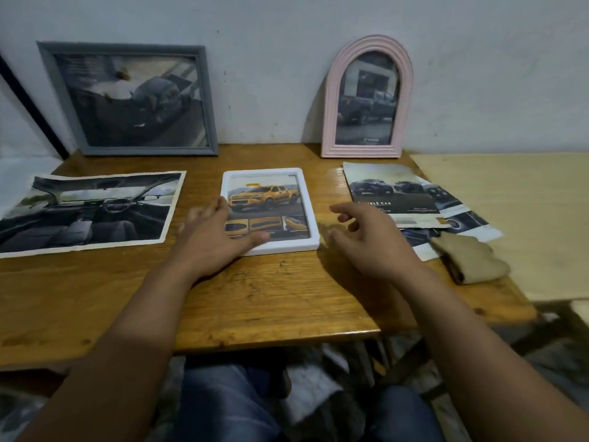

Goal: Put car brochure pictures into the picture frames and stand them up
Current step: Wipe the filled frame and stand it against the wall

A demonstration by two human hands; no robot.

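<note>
On the wooden table [287,301], near its middle, a white picture frame [310,212] lay flat and face up, with a picture of a yellow pickup already showing behind its front. The left hand [216,237] rested over the frame's near left corner, fingers fairly straight and spread, the thumb lying across the lower edge; it pressed or touched the frame rather than curling round it. The right hand [373,240] hovered just to the right of the frame, apart from it, its fingers loosely bent and holding nothing. At the back of the table a grey frame [127,98] stood leaning against the wall [271,59], holding a dark car picture, and to its right a pink arched frame [366,97] stood upright with another dark vehicle picture inside. A large loose brochure page [86,212] showing a car interior lay flat at the left. A stack of brochure sheets [414,199] lay at the right, with a folded tan cloth [468,258] touching its near edge.
</note>
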